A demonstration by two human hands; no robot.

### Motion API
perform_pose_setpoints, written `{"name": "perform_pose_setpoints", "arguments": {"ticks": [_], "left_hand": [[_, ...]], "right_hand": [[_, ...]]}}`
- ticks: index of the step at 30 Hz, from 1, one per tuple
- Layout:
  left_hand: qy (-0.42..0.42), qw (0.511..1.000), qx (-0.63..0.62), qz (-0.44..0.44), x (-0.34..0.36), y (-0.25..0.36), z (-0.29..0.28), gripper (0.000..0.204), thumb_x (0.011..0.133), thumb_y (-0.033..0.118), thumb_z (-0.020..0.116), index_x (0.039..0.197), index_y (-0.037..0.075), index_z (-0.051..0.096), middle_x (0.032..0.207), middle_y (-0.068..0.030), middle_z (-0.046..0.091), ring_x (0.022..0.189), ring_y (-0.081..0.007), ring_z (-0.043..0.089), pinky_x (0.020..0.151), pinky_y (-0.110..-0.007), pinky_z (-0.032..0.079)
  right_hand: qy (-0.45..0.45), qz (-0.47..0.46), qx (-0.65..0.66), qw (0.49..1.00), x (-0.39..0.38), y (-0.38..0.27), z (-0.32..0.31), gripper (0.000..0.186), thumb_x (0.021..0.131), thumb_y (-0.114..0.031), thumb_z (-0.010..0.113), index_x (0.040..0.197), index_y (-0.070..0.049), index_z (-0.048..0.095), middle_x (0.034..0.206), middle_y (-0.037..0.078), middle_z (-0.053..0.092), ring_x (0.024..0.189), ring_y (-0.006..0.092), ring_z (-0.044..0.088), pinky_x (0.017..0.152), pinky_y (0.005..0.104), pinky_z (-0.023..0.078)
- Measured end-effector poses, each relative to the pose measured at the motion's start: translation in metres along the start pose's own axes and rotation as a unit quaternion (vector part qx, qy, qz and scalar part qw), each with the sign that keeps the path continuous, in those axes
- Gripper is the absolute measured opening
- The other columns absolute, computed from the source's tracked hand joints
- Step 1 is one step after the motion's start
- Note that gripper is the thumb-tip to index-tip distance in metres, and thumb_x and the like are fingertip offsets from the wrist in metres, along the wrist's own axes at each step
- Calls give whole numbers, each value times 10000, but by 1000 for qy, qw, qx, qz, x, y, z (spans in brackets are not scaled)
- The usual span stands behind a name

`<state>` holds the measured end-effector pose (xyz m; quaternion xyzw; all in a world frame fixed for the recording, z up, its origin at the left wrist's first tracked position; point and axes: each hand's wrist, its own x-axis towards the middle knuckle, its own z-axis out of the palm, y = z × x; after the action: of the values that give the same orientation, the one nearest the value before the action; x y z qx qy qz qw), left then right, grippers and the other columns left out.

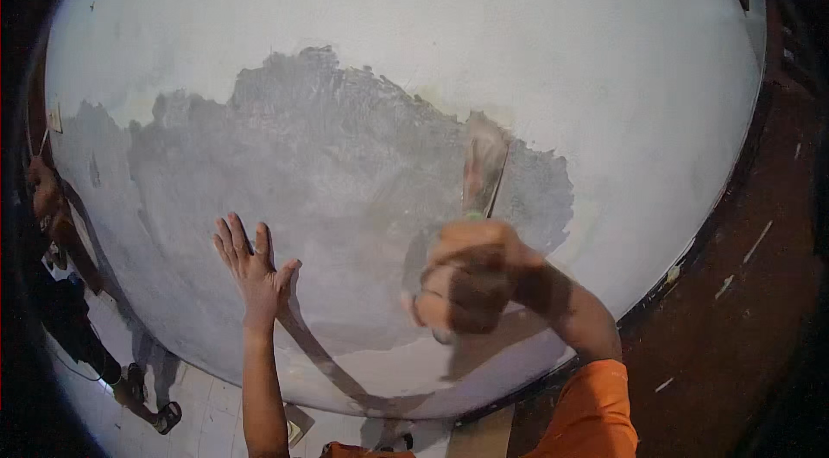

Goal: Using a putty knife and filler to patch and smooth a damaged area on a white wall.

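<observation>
Grey patch (pixel 345 156) noted across the middle of the frame, ragged along its upper edge; white wall surface (pixel 414 9) remains above and at right. Work is judged partway: a broad area appears to have been treated, while the white beyond the edge appears untouched. Flat-bladed tool (pixel 486 156), blurred, is held near the patch's upper right edge, gripped in the curled fingers of the right hand (pixel 473 277). Left hand (pixel 252 272) is placed, fingers spread, over the grey at centre-left; pressure cannot be told.

Before the wall (pixel 414 18), the left hand (pixel 254 275) was left of centre, the scraper (pixel 484 166) and right hand (pixel 473 275) right of centre.
</observation>
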<state>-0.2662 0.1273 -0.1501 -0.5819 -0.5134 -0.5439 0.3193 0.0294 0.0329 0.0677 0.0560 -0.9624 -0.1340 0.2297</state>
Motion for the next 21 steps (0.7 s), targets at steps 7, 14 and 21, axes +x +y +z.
{"name": "perform_pose_setpoints", "arguments": {"ticks": [7, 14, 21], "left_hand": [[-33, 999, -10, -32, -6, -9, -10, 922, 797, 823, 417, 1567, 387, 159, 1659, -93, 1, 1517, -362, -20, 1179, -621, 41], [-72, 996, -7, -53, -13, -9, -11, 983, 759, 841, 423, 1573, 373, 131, 1656, -106, -40, 1509, -388, -66, 1171, -640, 6], [-92, 993, -21, -75, -15, -9, -14, 997, 755, 844, 429, 1574, 372, 113, 1655, -104, -62, 1506, -395, -78, 1155, -663, -21]], "right_hand": [[-4, -52, -107, 993, 13, -19, -9, 220, 741, -132, 712, 681, -149, 501, 652, -40, 417, 602, 123, 499, 549, 286, 473], [-22, -85, -154, 984, 30, -35, -21, 272, 782, -232, 642, 600, -157, 454, 575, -15, 407, 503, 175, 480, 461, 335, 435], [-7, -49, -128, 991, 26, -23, -22, 151, 791, -213, 662, 717, -161, 540, 588, -14, 428, 508, 155, 496, 473, 323, 447]]}}
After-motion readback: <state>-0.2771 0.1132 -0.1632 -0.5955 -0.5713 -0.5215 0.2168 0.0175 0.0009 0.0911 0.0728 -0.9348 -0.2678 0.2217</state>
